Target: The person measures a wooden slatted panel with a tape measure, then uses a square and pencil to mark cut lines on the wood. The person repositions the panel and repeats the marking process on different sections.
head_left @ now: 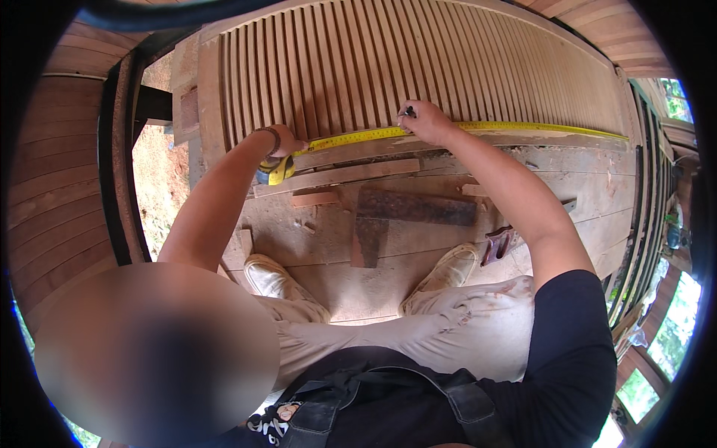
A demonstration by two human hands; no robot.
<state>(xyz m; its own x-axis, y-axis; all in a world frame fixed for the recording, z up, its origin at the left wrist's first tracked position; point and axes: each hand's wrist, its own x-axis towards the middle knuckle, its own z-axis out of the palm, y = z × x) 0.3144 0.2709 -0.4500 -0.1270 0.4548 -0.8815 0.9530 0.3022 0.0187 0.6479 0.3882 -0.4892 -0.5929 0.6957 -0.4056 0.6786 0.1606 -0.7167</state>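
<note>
My left hand (284, 140) is closed around a yellow and dark tape measure (276, 172) near the left end of a slatted wooden panel (366, 67). From it the yellow tape blade (358, 137) runs right along the panel's near edge rail, almost to the far right corner. My right hand (427, 123) is over the blade near the panel's middle, fingers pinched on a small dark pencil-like stick (408, 112). Its exact kind is too small to make out. The blade passes beneath that hand, which hides a short stretch of it.
Close to the panel's near edge lies a loose wood strip (358, 175), with a short offcut (315, 199) beside it. Dark brown pieces (414, 207) form an L between my shoes (448, 272). A handsaw's reddish handle (497, 245) lies right of them. A dark post (119, 157) stands left.
</note>
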